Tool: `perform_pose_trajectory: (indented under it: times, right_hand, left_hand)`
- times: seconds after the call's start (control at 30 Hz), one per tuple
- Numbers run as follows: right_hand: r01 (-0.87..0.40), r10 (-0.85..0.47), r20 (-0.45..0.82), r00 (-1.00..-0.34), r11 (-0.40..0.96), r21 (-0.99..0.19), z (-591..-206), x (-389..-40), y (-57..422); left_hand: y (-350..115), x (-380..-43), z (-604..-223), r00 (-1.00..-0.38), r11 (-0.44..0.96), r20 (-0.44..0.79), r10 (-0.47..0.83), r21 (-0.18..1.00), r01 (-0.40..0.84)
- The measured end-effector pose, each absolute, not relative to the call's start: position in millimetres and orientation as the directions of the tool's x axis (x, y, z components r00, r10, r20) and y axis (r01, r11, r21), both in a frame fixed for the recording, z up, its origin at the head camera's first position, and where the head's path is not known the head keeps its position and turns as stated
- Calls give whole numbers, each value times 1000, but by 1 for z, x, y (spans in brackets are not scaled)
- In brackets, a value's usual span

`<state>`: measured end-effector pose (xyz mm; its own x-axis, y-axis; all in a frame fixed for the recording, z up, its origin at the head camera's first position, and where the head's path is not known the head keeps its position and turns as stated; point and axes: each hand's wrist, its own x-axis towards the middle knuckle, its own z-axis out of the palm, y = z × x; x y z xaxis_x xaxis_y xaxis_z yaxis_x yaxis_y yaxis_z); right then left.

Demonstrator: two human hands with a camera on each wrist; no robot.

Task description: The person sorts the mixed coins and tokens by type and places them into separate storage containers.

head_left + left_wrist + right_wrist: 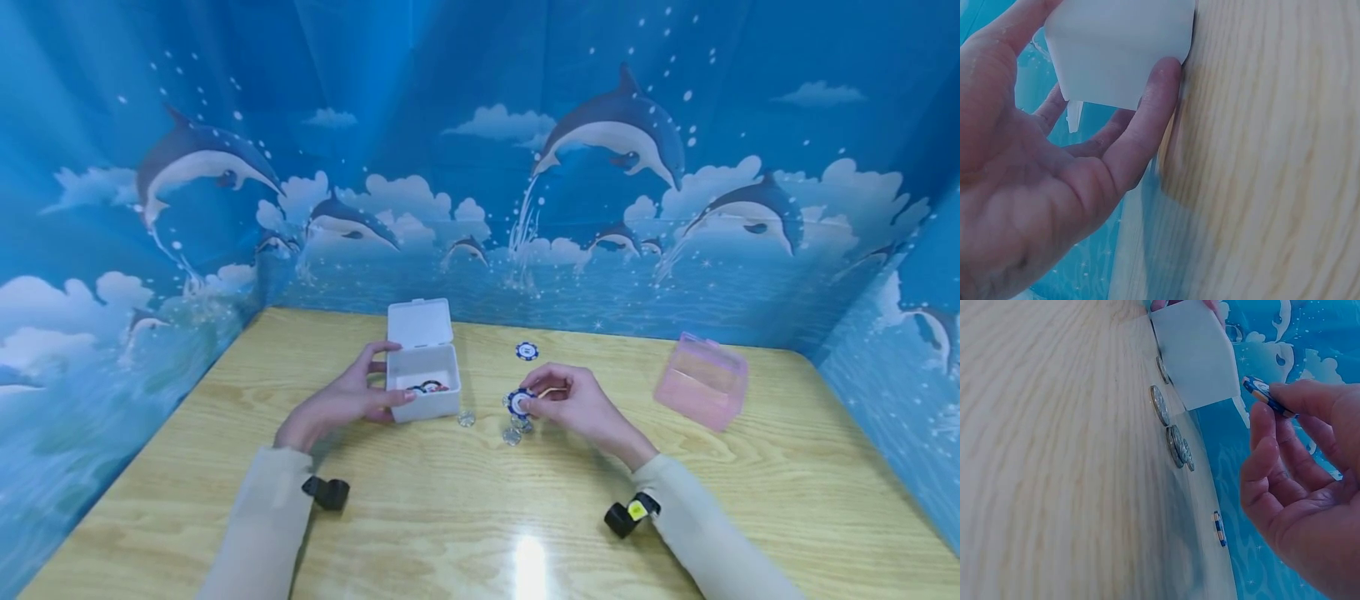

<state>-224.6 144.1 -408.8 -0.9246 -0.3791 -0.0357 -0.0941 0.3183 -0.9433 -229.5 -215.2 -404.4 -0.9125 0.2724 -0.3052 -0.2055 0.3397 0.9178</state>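
Observation:
A white lidded box (437, 408) stands on the table with its lid (420, 322) raised at the back. My left hand (352, 395) grips its left side, thumb at the front and fingers spread along the side. Inside the box lie some poker chips (432, 387). My right hand (576, 405) pinches a blue-and-white poker chip (1262, 394) between thumb and fingers, above the table and to the right of the box. Beneath that hand several silver coins (512, 436) lie close together. Another silver coin (467, 418) lies beside the box's front right corner.
A second blue-and-white poker chip (527, 351) lies flat farther back on the wood-grain table (420, 517). A translucent pink box (701, 383) sits at the right. Behind and at the sides hangs a blue dolphin-print curtain (465, 92).

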Motion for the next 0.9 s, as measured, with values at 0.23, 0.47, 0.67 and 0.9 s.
perform_pose_trajectory:
  times: [0.23,0.47,0.67,0.9]
  right_hand:
    - [-95,-358,-22,-933,307,-947,-408,-229,136]
    - [-77,-337,-24,-941,281,-957,-406,-234,126]
    - [-71,-312,-13,-950,256,-964,-403,-240,115]
    - [-53,-303,-14,-953,211,-976,-401,-248,104]
  left_hand:
    - [-216,-230,-405,-910,336,-307,277,919,-207]
    - [-216,-230,-405,-911,335,-302,279,920,-202]
    - [-216,-231,-406,-911,338,-303,278,919,-203]
    - [-215,-231,-406,-910,330,-309,276,920,-212]
